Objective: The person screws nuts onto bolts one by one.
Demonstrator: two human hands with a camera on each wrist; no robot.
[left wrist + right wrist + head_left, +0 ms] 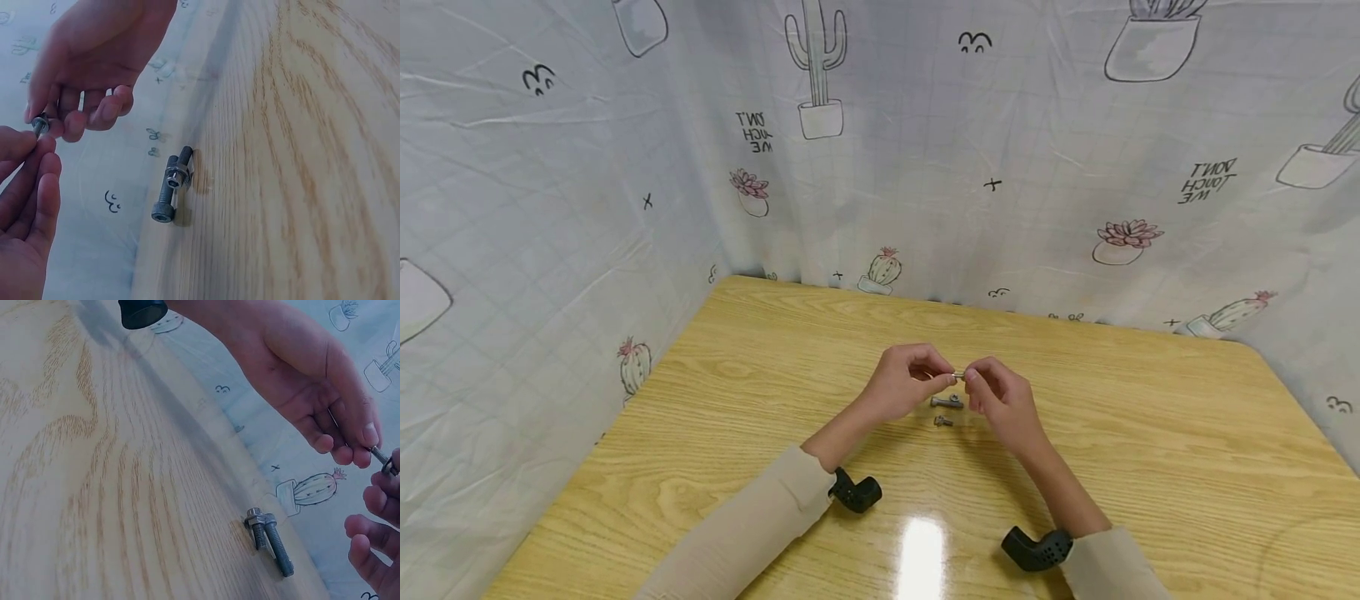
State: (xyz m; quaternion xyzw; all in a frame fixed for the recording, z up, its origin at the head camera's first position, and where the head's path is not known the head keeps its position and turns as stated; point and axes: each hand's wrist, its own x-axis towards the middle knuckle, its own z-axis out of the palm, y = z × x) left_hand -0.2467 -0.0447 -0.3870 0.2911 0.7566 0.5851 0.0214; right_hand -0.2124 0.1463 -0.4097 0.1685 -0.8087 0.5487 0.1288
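Observation:
Over the table, my left hand (pixel 897 385) and right hand (pixel 1009 407) meet fingertip to fingertip at a small metal bolt (pixel 958 376). My left thumb and fingers pinch the threaded shank (pixel 379 454) by one end. At the other end, my right fingertips grip a small ring-shaped nut (pixel 39 121) around the shank; fingers partly hide it. Below the hands lies a longer dark socket-head bolt (pixel 942 402) with a nut (pixel 954 397) beside it in the head view. A shorter bolt (pixel 943 422) rests nearer to me.
The wood-grain table (pixel 760 400) has a bright reflection at its near side. A pale curtain (pixel 910 167) printed with cacti hangs along the back and sides. Black wrist mounts (pixel 859 493) sit on both forearms, close above the tabletop.

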